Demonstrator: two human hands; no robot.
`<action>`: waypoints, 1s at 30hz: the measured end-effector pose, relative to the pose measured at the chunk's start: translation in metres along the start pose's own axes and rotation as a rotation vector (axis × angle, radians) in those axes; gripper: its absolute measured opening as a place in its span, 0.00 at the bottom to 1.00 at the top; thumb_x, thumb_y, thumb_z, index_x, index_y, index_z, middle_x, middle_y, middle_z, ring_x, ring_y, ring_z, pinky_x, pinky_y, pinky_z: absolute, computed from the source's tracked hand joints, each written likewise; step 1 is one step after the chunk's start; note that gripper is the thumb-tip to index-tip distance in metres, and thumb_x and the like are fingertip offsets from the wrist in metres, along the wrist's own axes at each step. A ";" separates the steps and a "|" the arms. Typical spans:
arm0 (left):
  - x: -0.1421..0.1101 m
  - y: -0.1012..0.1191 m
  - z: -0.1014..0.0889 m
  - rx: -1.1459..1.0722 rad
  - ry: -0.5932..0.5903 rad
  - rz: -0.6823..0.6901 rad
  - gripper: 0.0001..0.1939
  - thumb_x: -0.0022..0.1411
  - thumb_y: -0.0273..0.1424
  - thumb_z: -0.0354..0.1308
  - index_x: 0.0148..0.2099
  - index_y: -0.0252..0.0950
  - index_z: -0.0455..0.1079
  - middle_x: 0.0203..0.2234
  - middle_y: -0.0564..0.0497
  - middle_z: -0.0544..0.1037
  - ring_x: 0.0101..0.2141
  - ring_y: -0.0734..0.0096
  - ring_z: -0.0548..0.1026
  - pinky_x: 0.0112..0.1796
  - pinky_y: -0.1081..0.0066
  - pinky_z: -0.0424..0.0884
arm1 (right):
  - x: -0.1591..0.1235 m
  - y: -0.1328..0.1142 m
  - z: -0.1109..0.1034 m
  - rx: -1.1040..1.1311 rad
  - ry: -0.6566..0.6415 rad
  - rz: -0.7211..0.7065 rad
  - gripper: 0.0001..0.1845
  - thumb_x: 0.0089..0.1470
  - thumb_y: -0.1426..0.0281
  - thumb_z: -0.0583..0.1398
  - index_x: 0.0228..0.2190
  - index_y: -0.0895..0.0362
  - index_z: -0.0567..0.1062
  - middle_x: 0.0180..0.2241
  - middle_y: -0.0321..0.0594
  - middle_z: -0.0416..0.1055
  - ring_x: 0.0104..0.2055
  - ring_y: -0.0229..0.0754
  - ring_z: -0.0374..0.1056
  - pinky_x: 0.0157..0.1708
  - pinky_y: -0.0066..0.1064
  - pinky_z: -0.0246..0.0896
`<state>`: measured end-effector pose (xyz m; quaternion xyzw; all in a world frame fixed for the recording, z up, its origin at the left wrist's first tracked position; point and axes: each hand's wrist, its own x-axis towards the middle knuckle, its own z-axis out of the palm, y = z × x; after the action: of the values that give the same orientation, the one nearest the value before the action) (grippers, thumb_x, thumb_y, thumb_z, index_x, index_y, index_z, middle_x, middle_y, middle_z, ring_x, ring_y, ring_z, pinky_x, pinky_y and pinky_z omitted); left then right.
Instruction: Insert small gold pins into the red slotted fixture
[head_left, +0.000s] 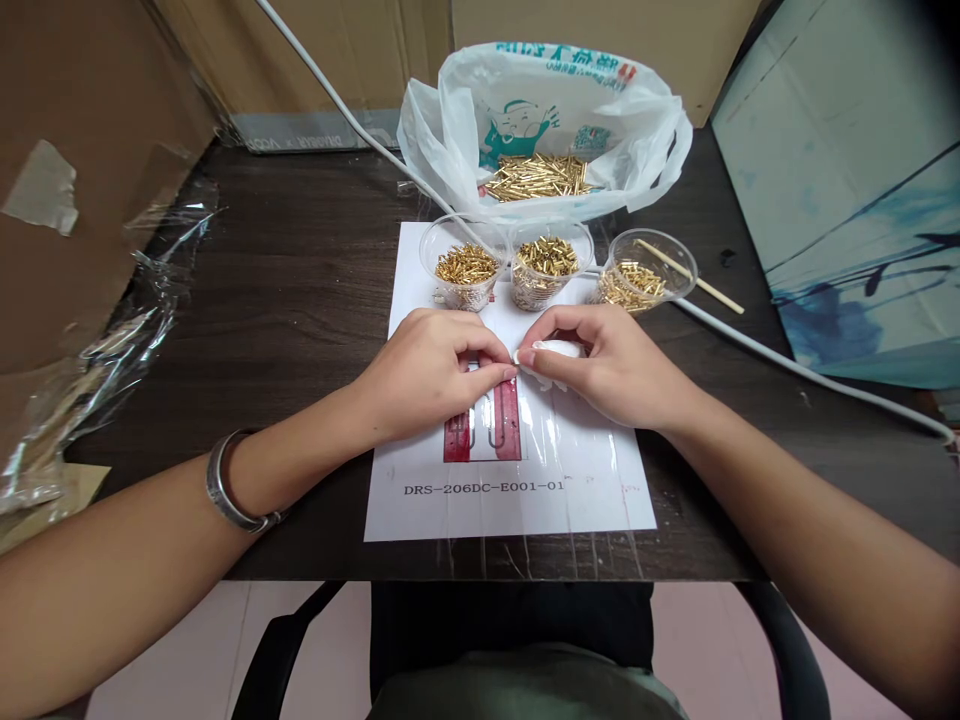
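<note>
Over the printed sheet [600,500], my left hand [431,365] has its thumb and index fingertip pinched together; whatever is between them is too small to make out. Crumpled white tissue [561,349] is gripped in my right hand [619,365], its tip meeting the left fingertips. Below the hands, the sheet shows a red picture with a hook-like outline [506,425]. Just beyond my fingers are a left clear cup [429,262], a middle clear cup [587,262] and a right clear cup [688,262], each with small brass-coloured metal pieces.
A white plastic bag [457,120] behind the cups holds longer brass-coloured pins [536,178]. A wooden stick [720,296] leans out of the right cup. One white cable [817,378] crosses the dark table [285,270]. Cardboard [82,110] and a painted panel [847,220] flank it.
</note>
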<state>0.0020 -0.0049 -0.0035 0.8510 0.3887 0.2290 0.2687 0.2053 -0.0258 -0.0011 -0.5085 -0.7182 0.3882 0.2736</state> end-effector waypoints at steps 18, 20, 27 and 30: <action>0.000 0.001 0.002 0.017 -0.008 -0.027 0.05 0.58 0.31 0.63 0.32 0.37 0.80 0.24 0.54 0.77 0.25 0.77 0.69 0.30 0.73 0.62 | -0.001 -0.004 0.003 -0.176 0.041 -0.052 0.08 0.52 0.68 0.61 0.31 0.59 0.78 0.25 0.35 0.72 0.26 0.35 0.59 0.30 0.31 0.51; 0.000 0.001 0.002 0.018 -0.012 -0.032 0.06 0.58 0.31 0.63 0.32 0.37 0.80 0.24 0.54 0.77 0.25 0.78 0.69 0.30 0.73 0.61 | -0.001 -0.004 0.005 -0.197 0.062 -0.073 0.08 0.52 0.68 0.61 0.30 0.60 0.78 0.24 0.34 0.70 0.25 0.34 0.57 0.30 0.31 0.50; 0.000 0.001 0.001 0.017 -0.014 -0.041 0.06 0.58 0.31 0.62 0.32 0.36 0.79 0.24 0.54 0.76 0.25 0.78 0.68 0.29 0.74 0.60 | -0.003 -0.005 0.006 -0.215 0.092 -0.097 0.08 0.51 0.68 0.61 0.29 0.60 0.77 0.23 0.35 0.70 0.24 0.33 0.56 0.29 0.30 0.49; 0.000 0.001 0.002 0.010 -0.012 -0.036 0.06 0.57 0.31 0.63 0.31 0.36 0.79 0.24 0.55 0.77 0.25 0.78 0.68 0.30 0.74 0.61 | -0.003 -0.005 0.005 -0.224 0.073 -0.069 0.08 0.51 0.67 0.61 0.29 0.59 0.77 0.22 0.34 0.69 0.23 0.34 0.56 0.27 0.30 0.48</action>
<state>0.0035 -0.0065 -0.0038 0.8467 0.4034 0.2171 0.2708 0.1997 -0.0306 0.0003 -0.5248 -0.7637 0.2771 0.2540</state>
